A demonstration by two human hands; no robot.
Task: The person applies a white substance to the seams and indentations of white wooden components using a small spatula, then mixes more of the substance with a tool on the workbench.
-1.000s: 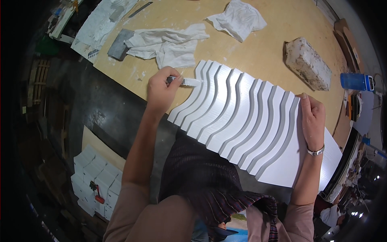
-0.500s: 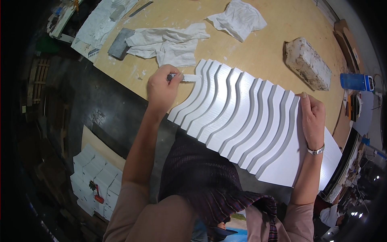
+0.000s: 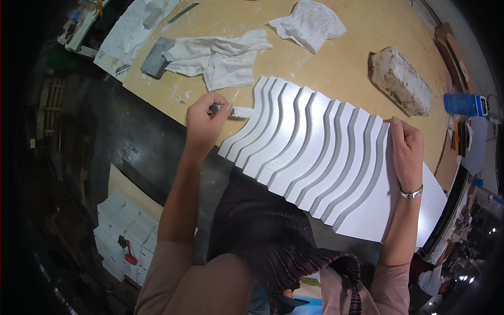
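Observation:
A white panel (image 3: 307, 152) with wavy raised ridges lies slanted over the front part of the table, its near edge reaching out toward my body. My left hand (image 3: 206, 118) is closed around a narrow putty knife (image 3: 242, 112), dark at the grip and whitened along the blade. The blade's tip meets or nearly meets the panel's left edge; exact contact is hard to make out. At the panel's right part, my right hand (image 3: 407, 147) grips it, thumb up near the far edge and the other fingers mostly hidden.
Beyond the panel, the wooden table (image 3: 320, 71) holds a crumpled white cloth (image 3: 226, 60), another white cloth (image 3: 310, 25), a grey block (image 3: 156, 58) and a stained whitish block (image 3: 401, 81). A blue container (image 3: 462, 105) stands far right. White stacked pieces (image 3: 123, 231) sit below left.
My left hand has moved slightly toward me and left, sliding the putty knife down along the panel's left edge. My right hand and the panel stay nearly in place.

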